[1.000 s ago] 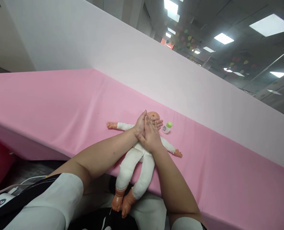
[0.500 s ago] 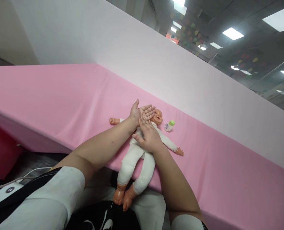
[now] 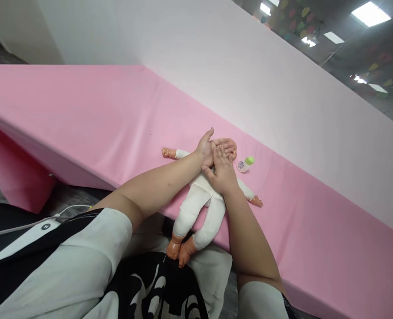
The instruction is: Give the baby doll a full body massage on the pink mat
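here, your open right hand touches your open left hand; the white cloth-bodied baby doll seems soft, best held round its torso.

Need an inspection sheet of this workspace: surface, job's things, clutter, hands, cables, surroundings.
Surface: pink cover, lightly creased.
Job's things: doll on its back, arms spread, feet past the near edge.
Clutter: small green-capped bottle beside the doll's head, in neither hand; tiny dark speck on the cover, too small to identify.
Hands: left hand palm up over the doll's upper body, partly hiding its face; right hand palm down, fingers on the left palm. No object gripped.
Cables: pale cable by the left sleeve, off the cover; its ends can't be traced.
Surroundings: pale wall along the far side, lit ceiling panel beyond.
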### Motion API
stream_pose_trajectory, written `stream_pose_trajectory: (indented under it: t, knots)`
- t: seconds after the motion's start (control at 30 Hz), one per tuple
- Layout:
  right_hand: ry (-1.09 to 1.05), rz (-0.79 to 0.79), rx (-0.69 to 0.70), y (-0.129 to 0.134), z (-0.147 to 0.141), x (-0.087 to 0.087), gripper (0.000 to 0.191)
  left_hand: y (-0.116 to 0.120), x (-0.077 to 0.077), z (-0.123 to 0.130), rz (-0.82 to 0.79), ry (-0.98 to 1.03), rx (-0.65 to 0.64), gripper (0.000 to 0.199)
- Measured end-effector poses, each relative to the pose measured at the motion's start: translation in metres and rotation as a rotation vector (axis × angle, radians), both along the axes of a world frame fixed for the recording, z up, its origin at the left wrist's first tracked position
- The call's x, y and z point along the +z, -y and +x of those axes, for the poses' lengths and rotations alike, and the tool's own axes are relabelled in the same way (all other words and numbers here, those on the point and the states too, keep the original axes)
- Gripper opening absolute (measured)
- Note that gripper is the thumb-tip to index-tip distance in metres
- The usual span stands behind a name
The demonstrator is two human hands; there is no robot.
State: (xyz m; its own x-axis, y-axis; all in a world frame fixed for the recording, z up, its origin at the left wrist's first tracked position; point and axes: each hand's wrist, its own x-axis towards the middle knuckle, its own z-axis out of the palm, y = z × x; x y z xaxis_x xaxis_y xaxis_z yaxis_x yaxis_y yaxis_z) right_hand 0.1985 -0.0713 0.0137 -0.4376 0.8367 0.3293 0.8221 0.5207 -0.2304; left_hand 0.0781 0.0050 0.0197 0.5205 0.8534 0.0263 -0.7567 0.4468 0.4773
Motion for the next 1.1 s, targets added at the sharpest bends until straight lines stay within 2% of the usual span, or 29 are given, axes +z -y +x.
stream_pose_trajectory:
  t: [0.13, 0.2, 0.27, 0.33, 0.43, 0.5, 0.6, 0.83, 0.93, 1.1]
  knots:
    - [-0.181, -0.003, 0.100, -0.003, 0.002, -0.004, 0.060, -0.013, -0.001, -0.010, 0.013, -0.132, 0.192, 0.073]
    - [-0.299, 0.026, 0.104, -0.001, 0.004, -0.007, 0.047, -0.016, -0.004, -0.010, 0.035, -0.242, 0.260, 0.063]
    - [-0.377, 0.072, 0.090, 0.004, 0.009, -0.010, 0.041, -0.014, -0.010, -0.010, 0.107, -0.403, 0.336, 0.049]
    - [-0.390, 0.105, 0.102, 0.013, 0.019, -0.012, 0.042, -0.007, -0.018, -0.014, 0.276, -0.617, 0.424, 0.037]
    - [-0.318, 0.085, 0.198, 0.033, 0.036, -0.015, 0.048, 0.005, -0.035, -0.030, 0.750, -1.031, 0.500, 0.028]
    - [-0.210, 0.036, 0.282, 0.048, 0.044, -0.016, 0.055, 0.010, -0.045, -0.042, 1.031, -1.231, 0.456, 0.027]
    - [-0.034, -0.037, 0.383, 0.065, 0.046, -0.015, 0.062, 0.009, -0.055, -0.054, 1.234, -1.404, 0.404, 0.033]
    - [0.108, -0.138, 0.549, 0.083, 0.027, -0.003, 0.067, -0.005, -0.059, -0.049, 1.362, -1.610, 0.372, 0.041]
    - [0.132, -0.154, 0.450, 0.078, 0.031, -0.004, 0.069, -0.003, -0.058, -0.048, 1.367, -1.650, 0.373, 0.045]
    - [0.090, -0.199, 0.192, 0.050, 0.057, -0.014, 0.073, 0.003, -0.054, -0.048, 1.369, -1.666, 0.350, 0.049]
